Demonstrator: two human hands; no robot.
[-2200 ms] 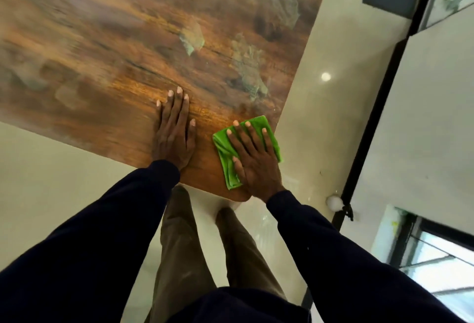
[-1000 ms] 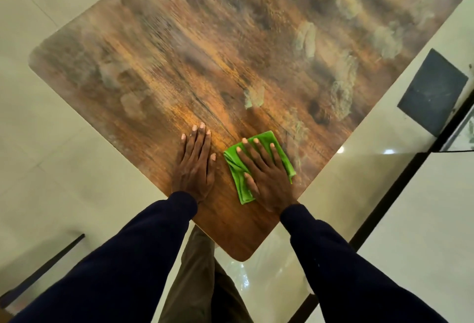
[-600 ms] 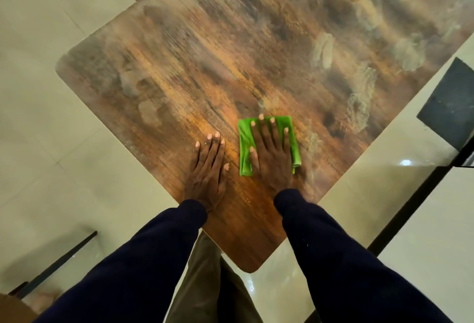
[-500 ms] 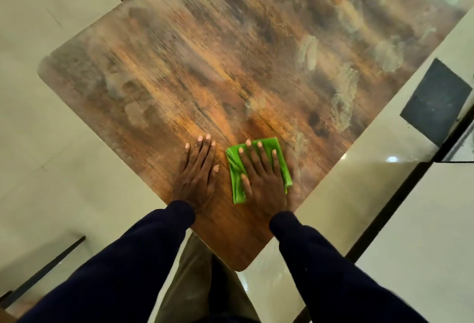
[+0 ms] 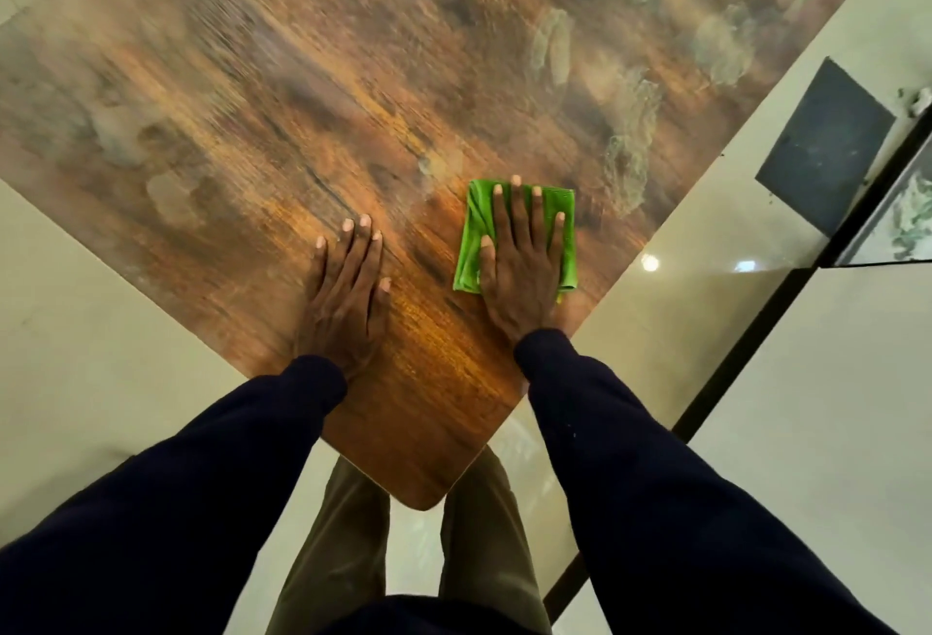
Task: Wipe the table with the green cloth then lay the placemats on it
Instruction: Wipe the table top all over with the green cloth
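Observation:
The wooden table (image 5: 312, 94) fills the upper part of the head view, its rounded near corner pointing at my legs. A folded green cloth (image 5: 473, 241) lies on it near the right edge. My right hand (image 5: 522, 261) presses flat on the cloth with straight, spread fingers. My left hand (image 5: 348, 291) rests flat on the bare wood to the left of the cloth, a hand's width away, fingers straight. No placemats are in view.
Glossy pale floor tiles (image 5: 75, 332) surround the table. A dark square tile (image 5: 822, 145) lies on the floor at the right, beside a black strip (image 5: 746, 347) that runs diagonally. Hazy smears (image 5: 625, 150) mark the tabletop beyond the cloth.
My right hand has slid the cloth a little to the right and away from my left hand. The left hand stays flat on the wood. The view has shifted.

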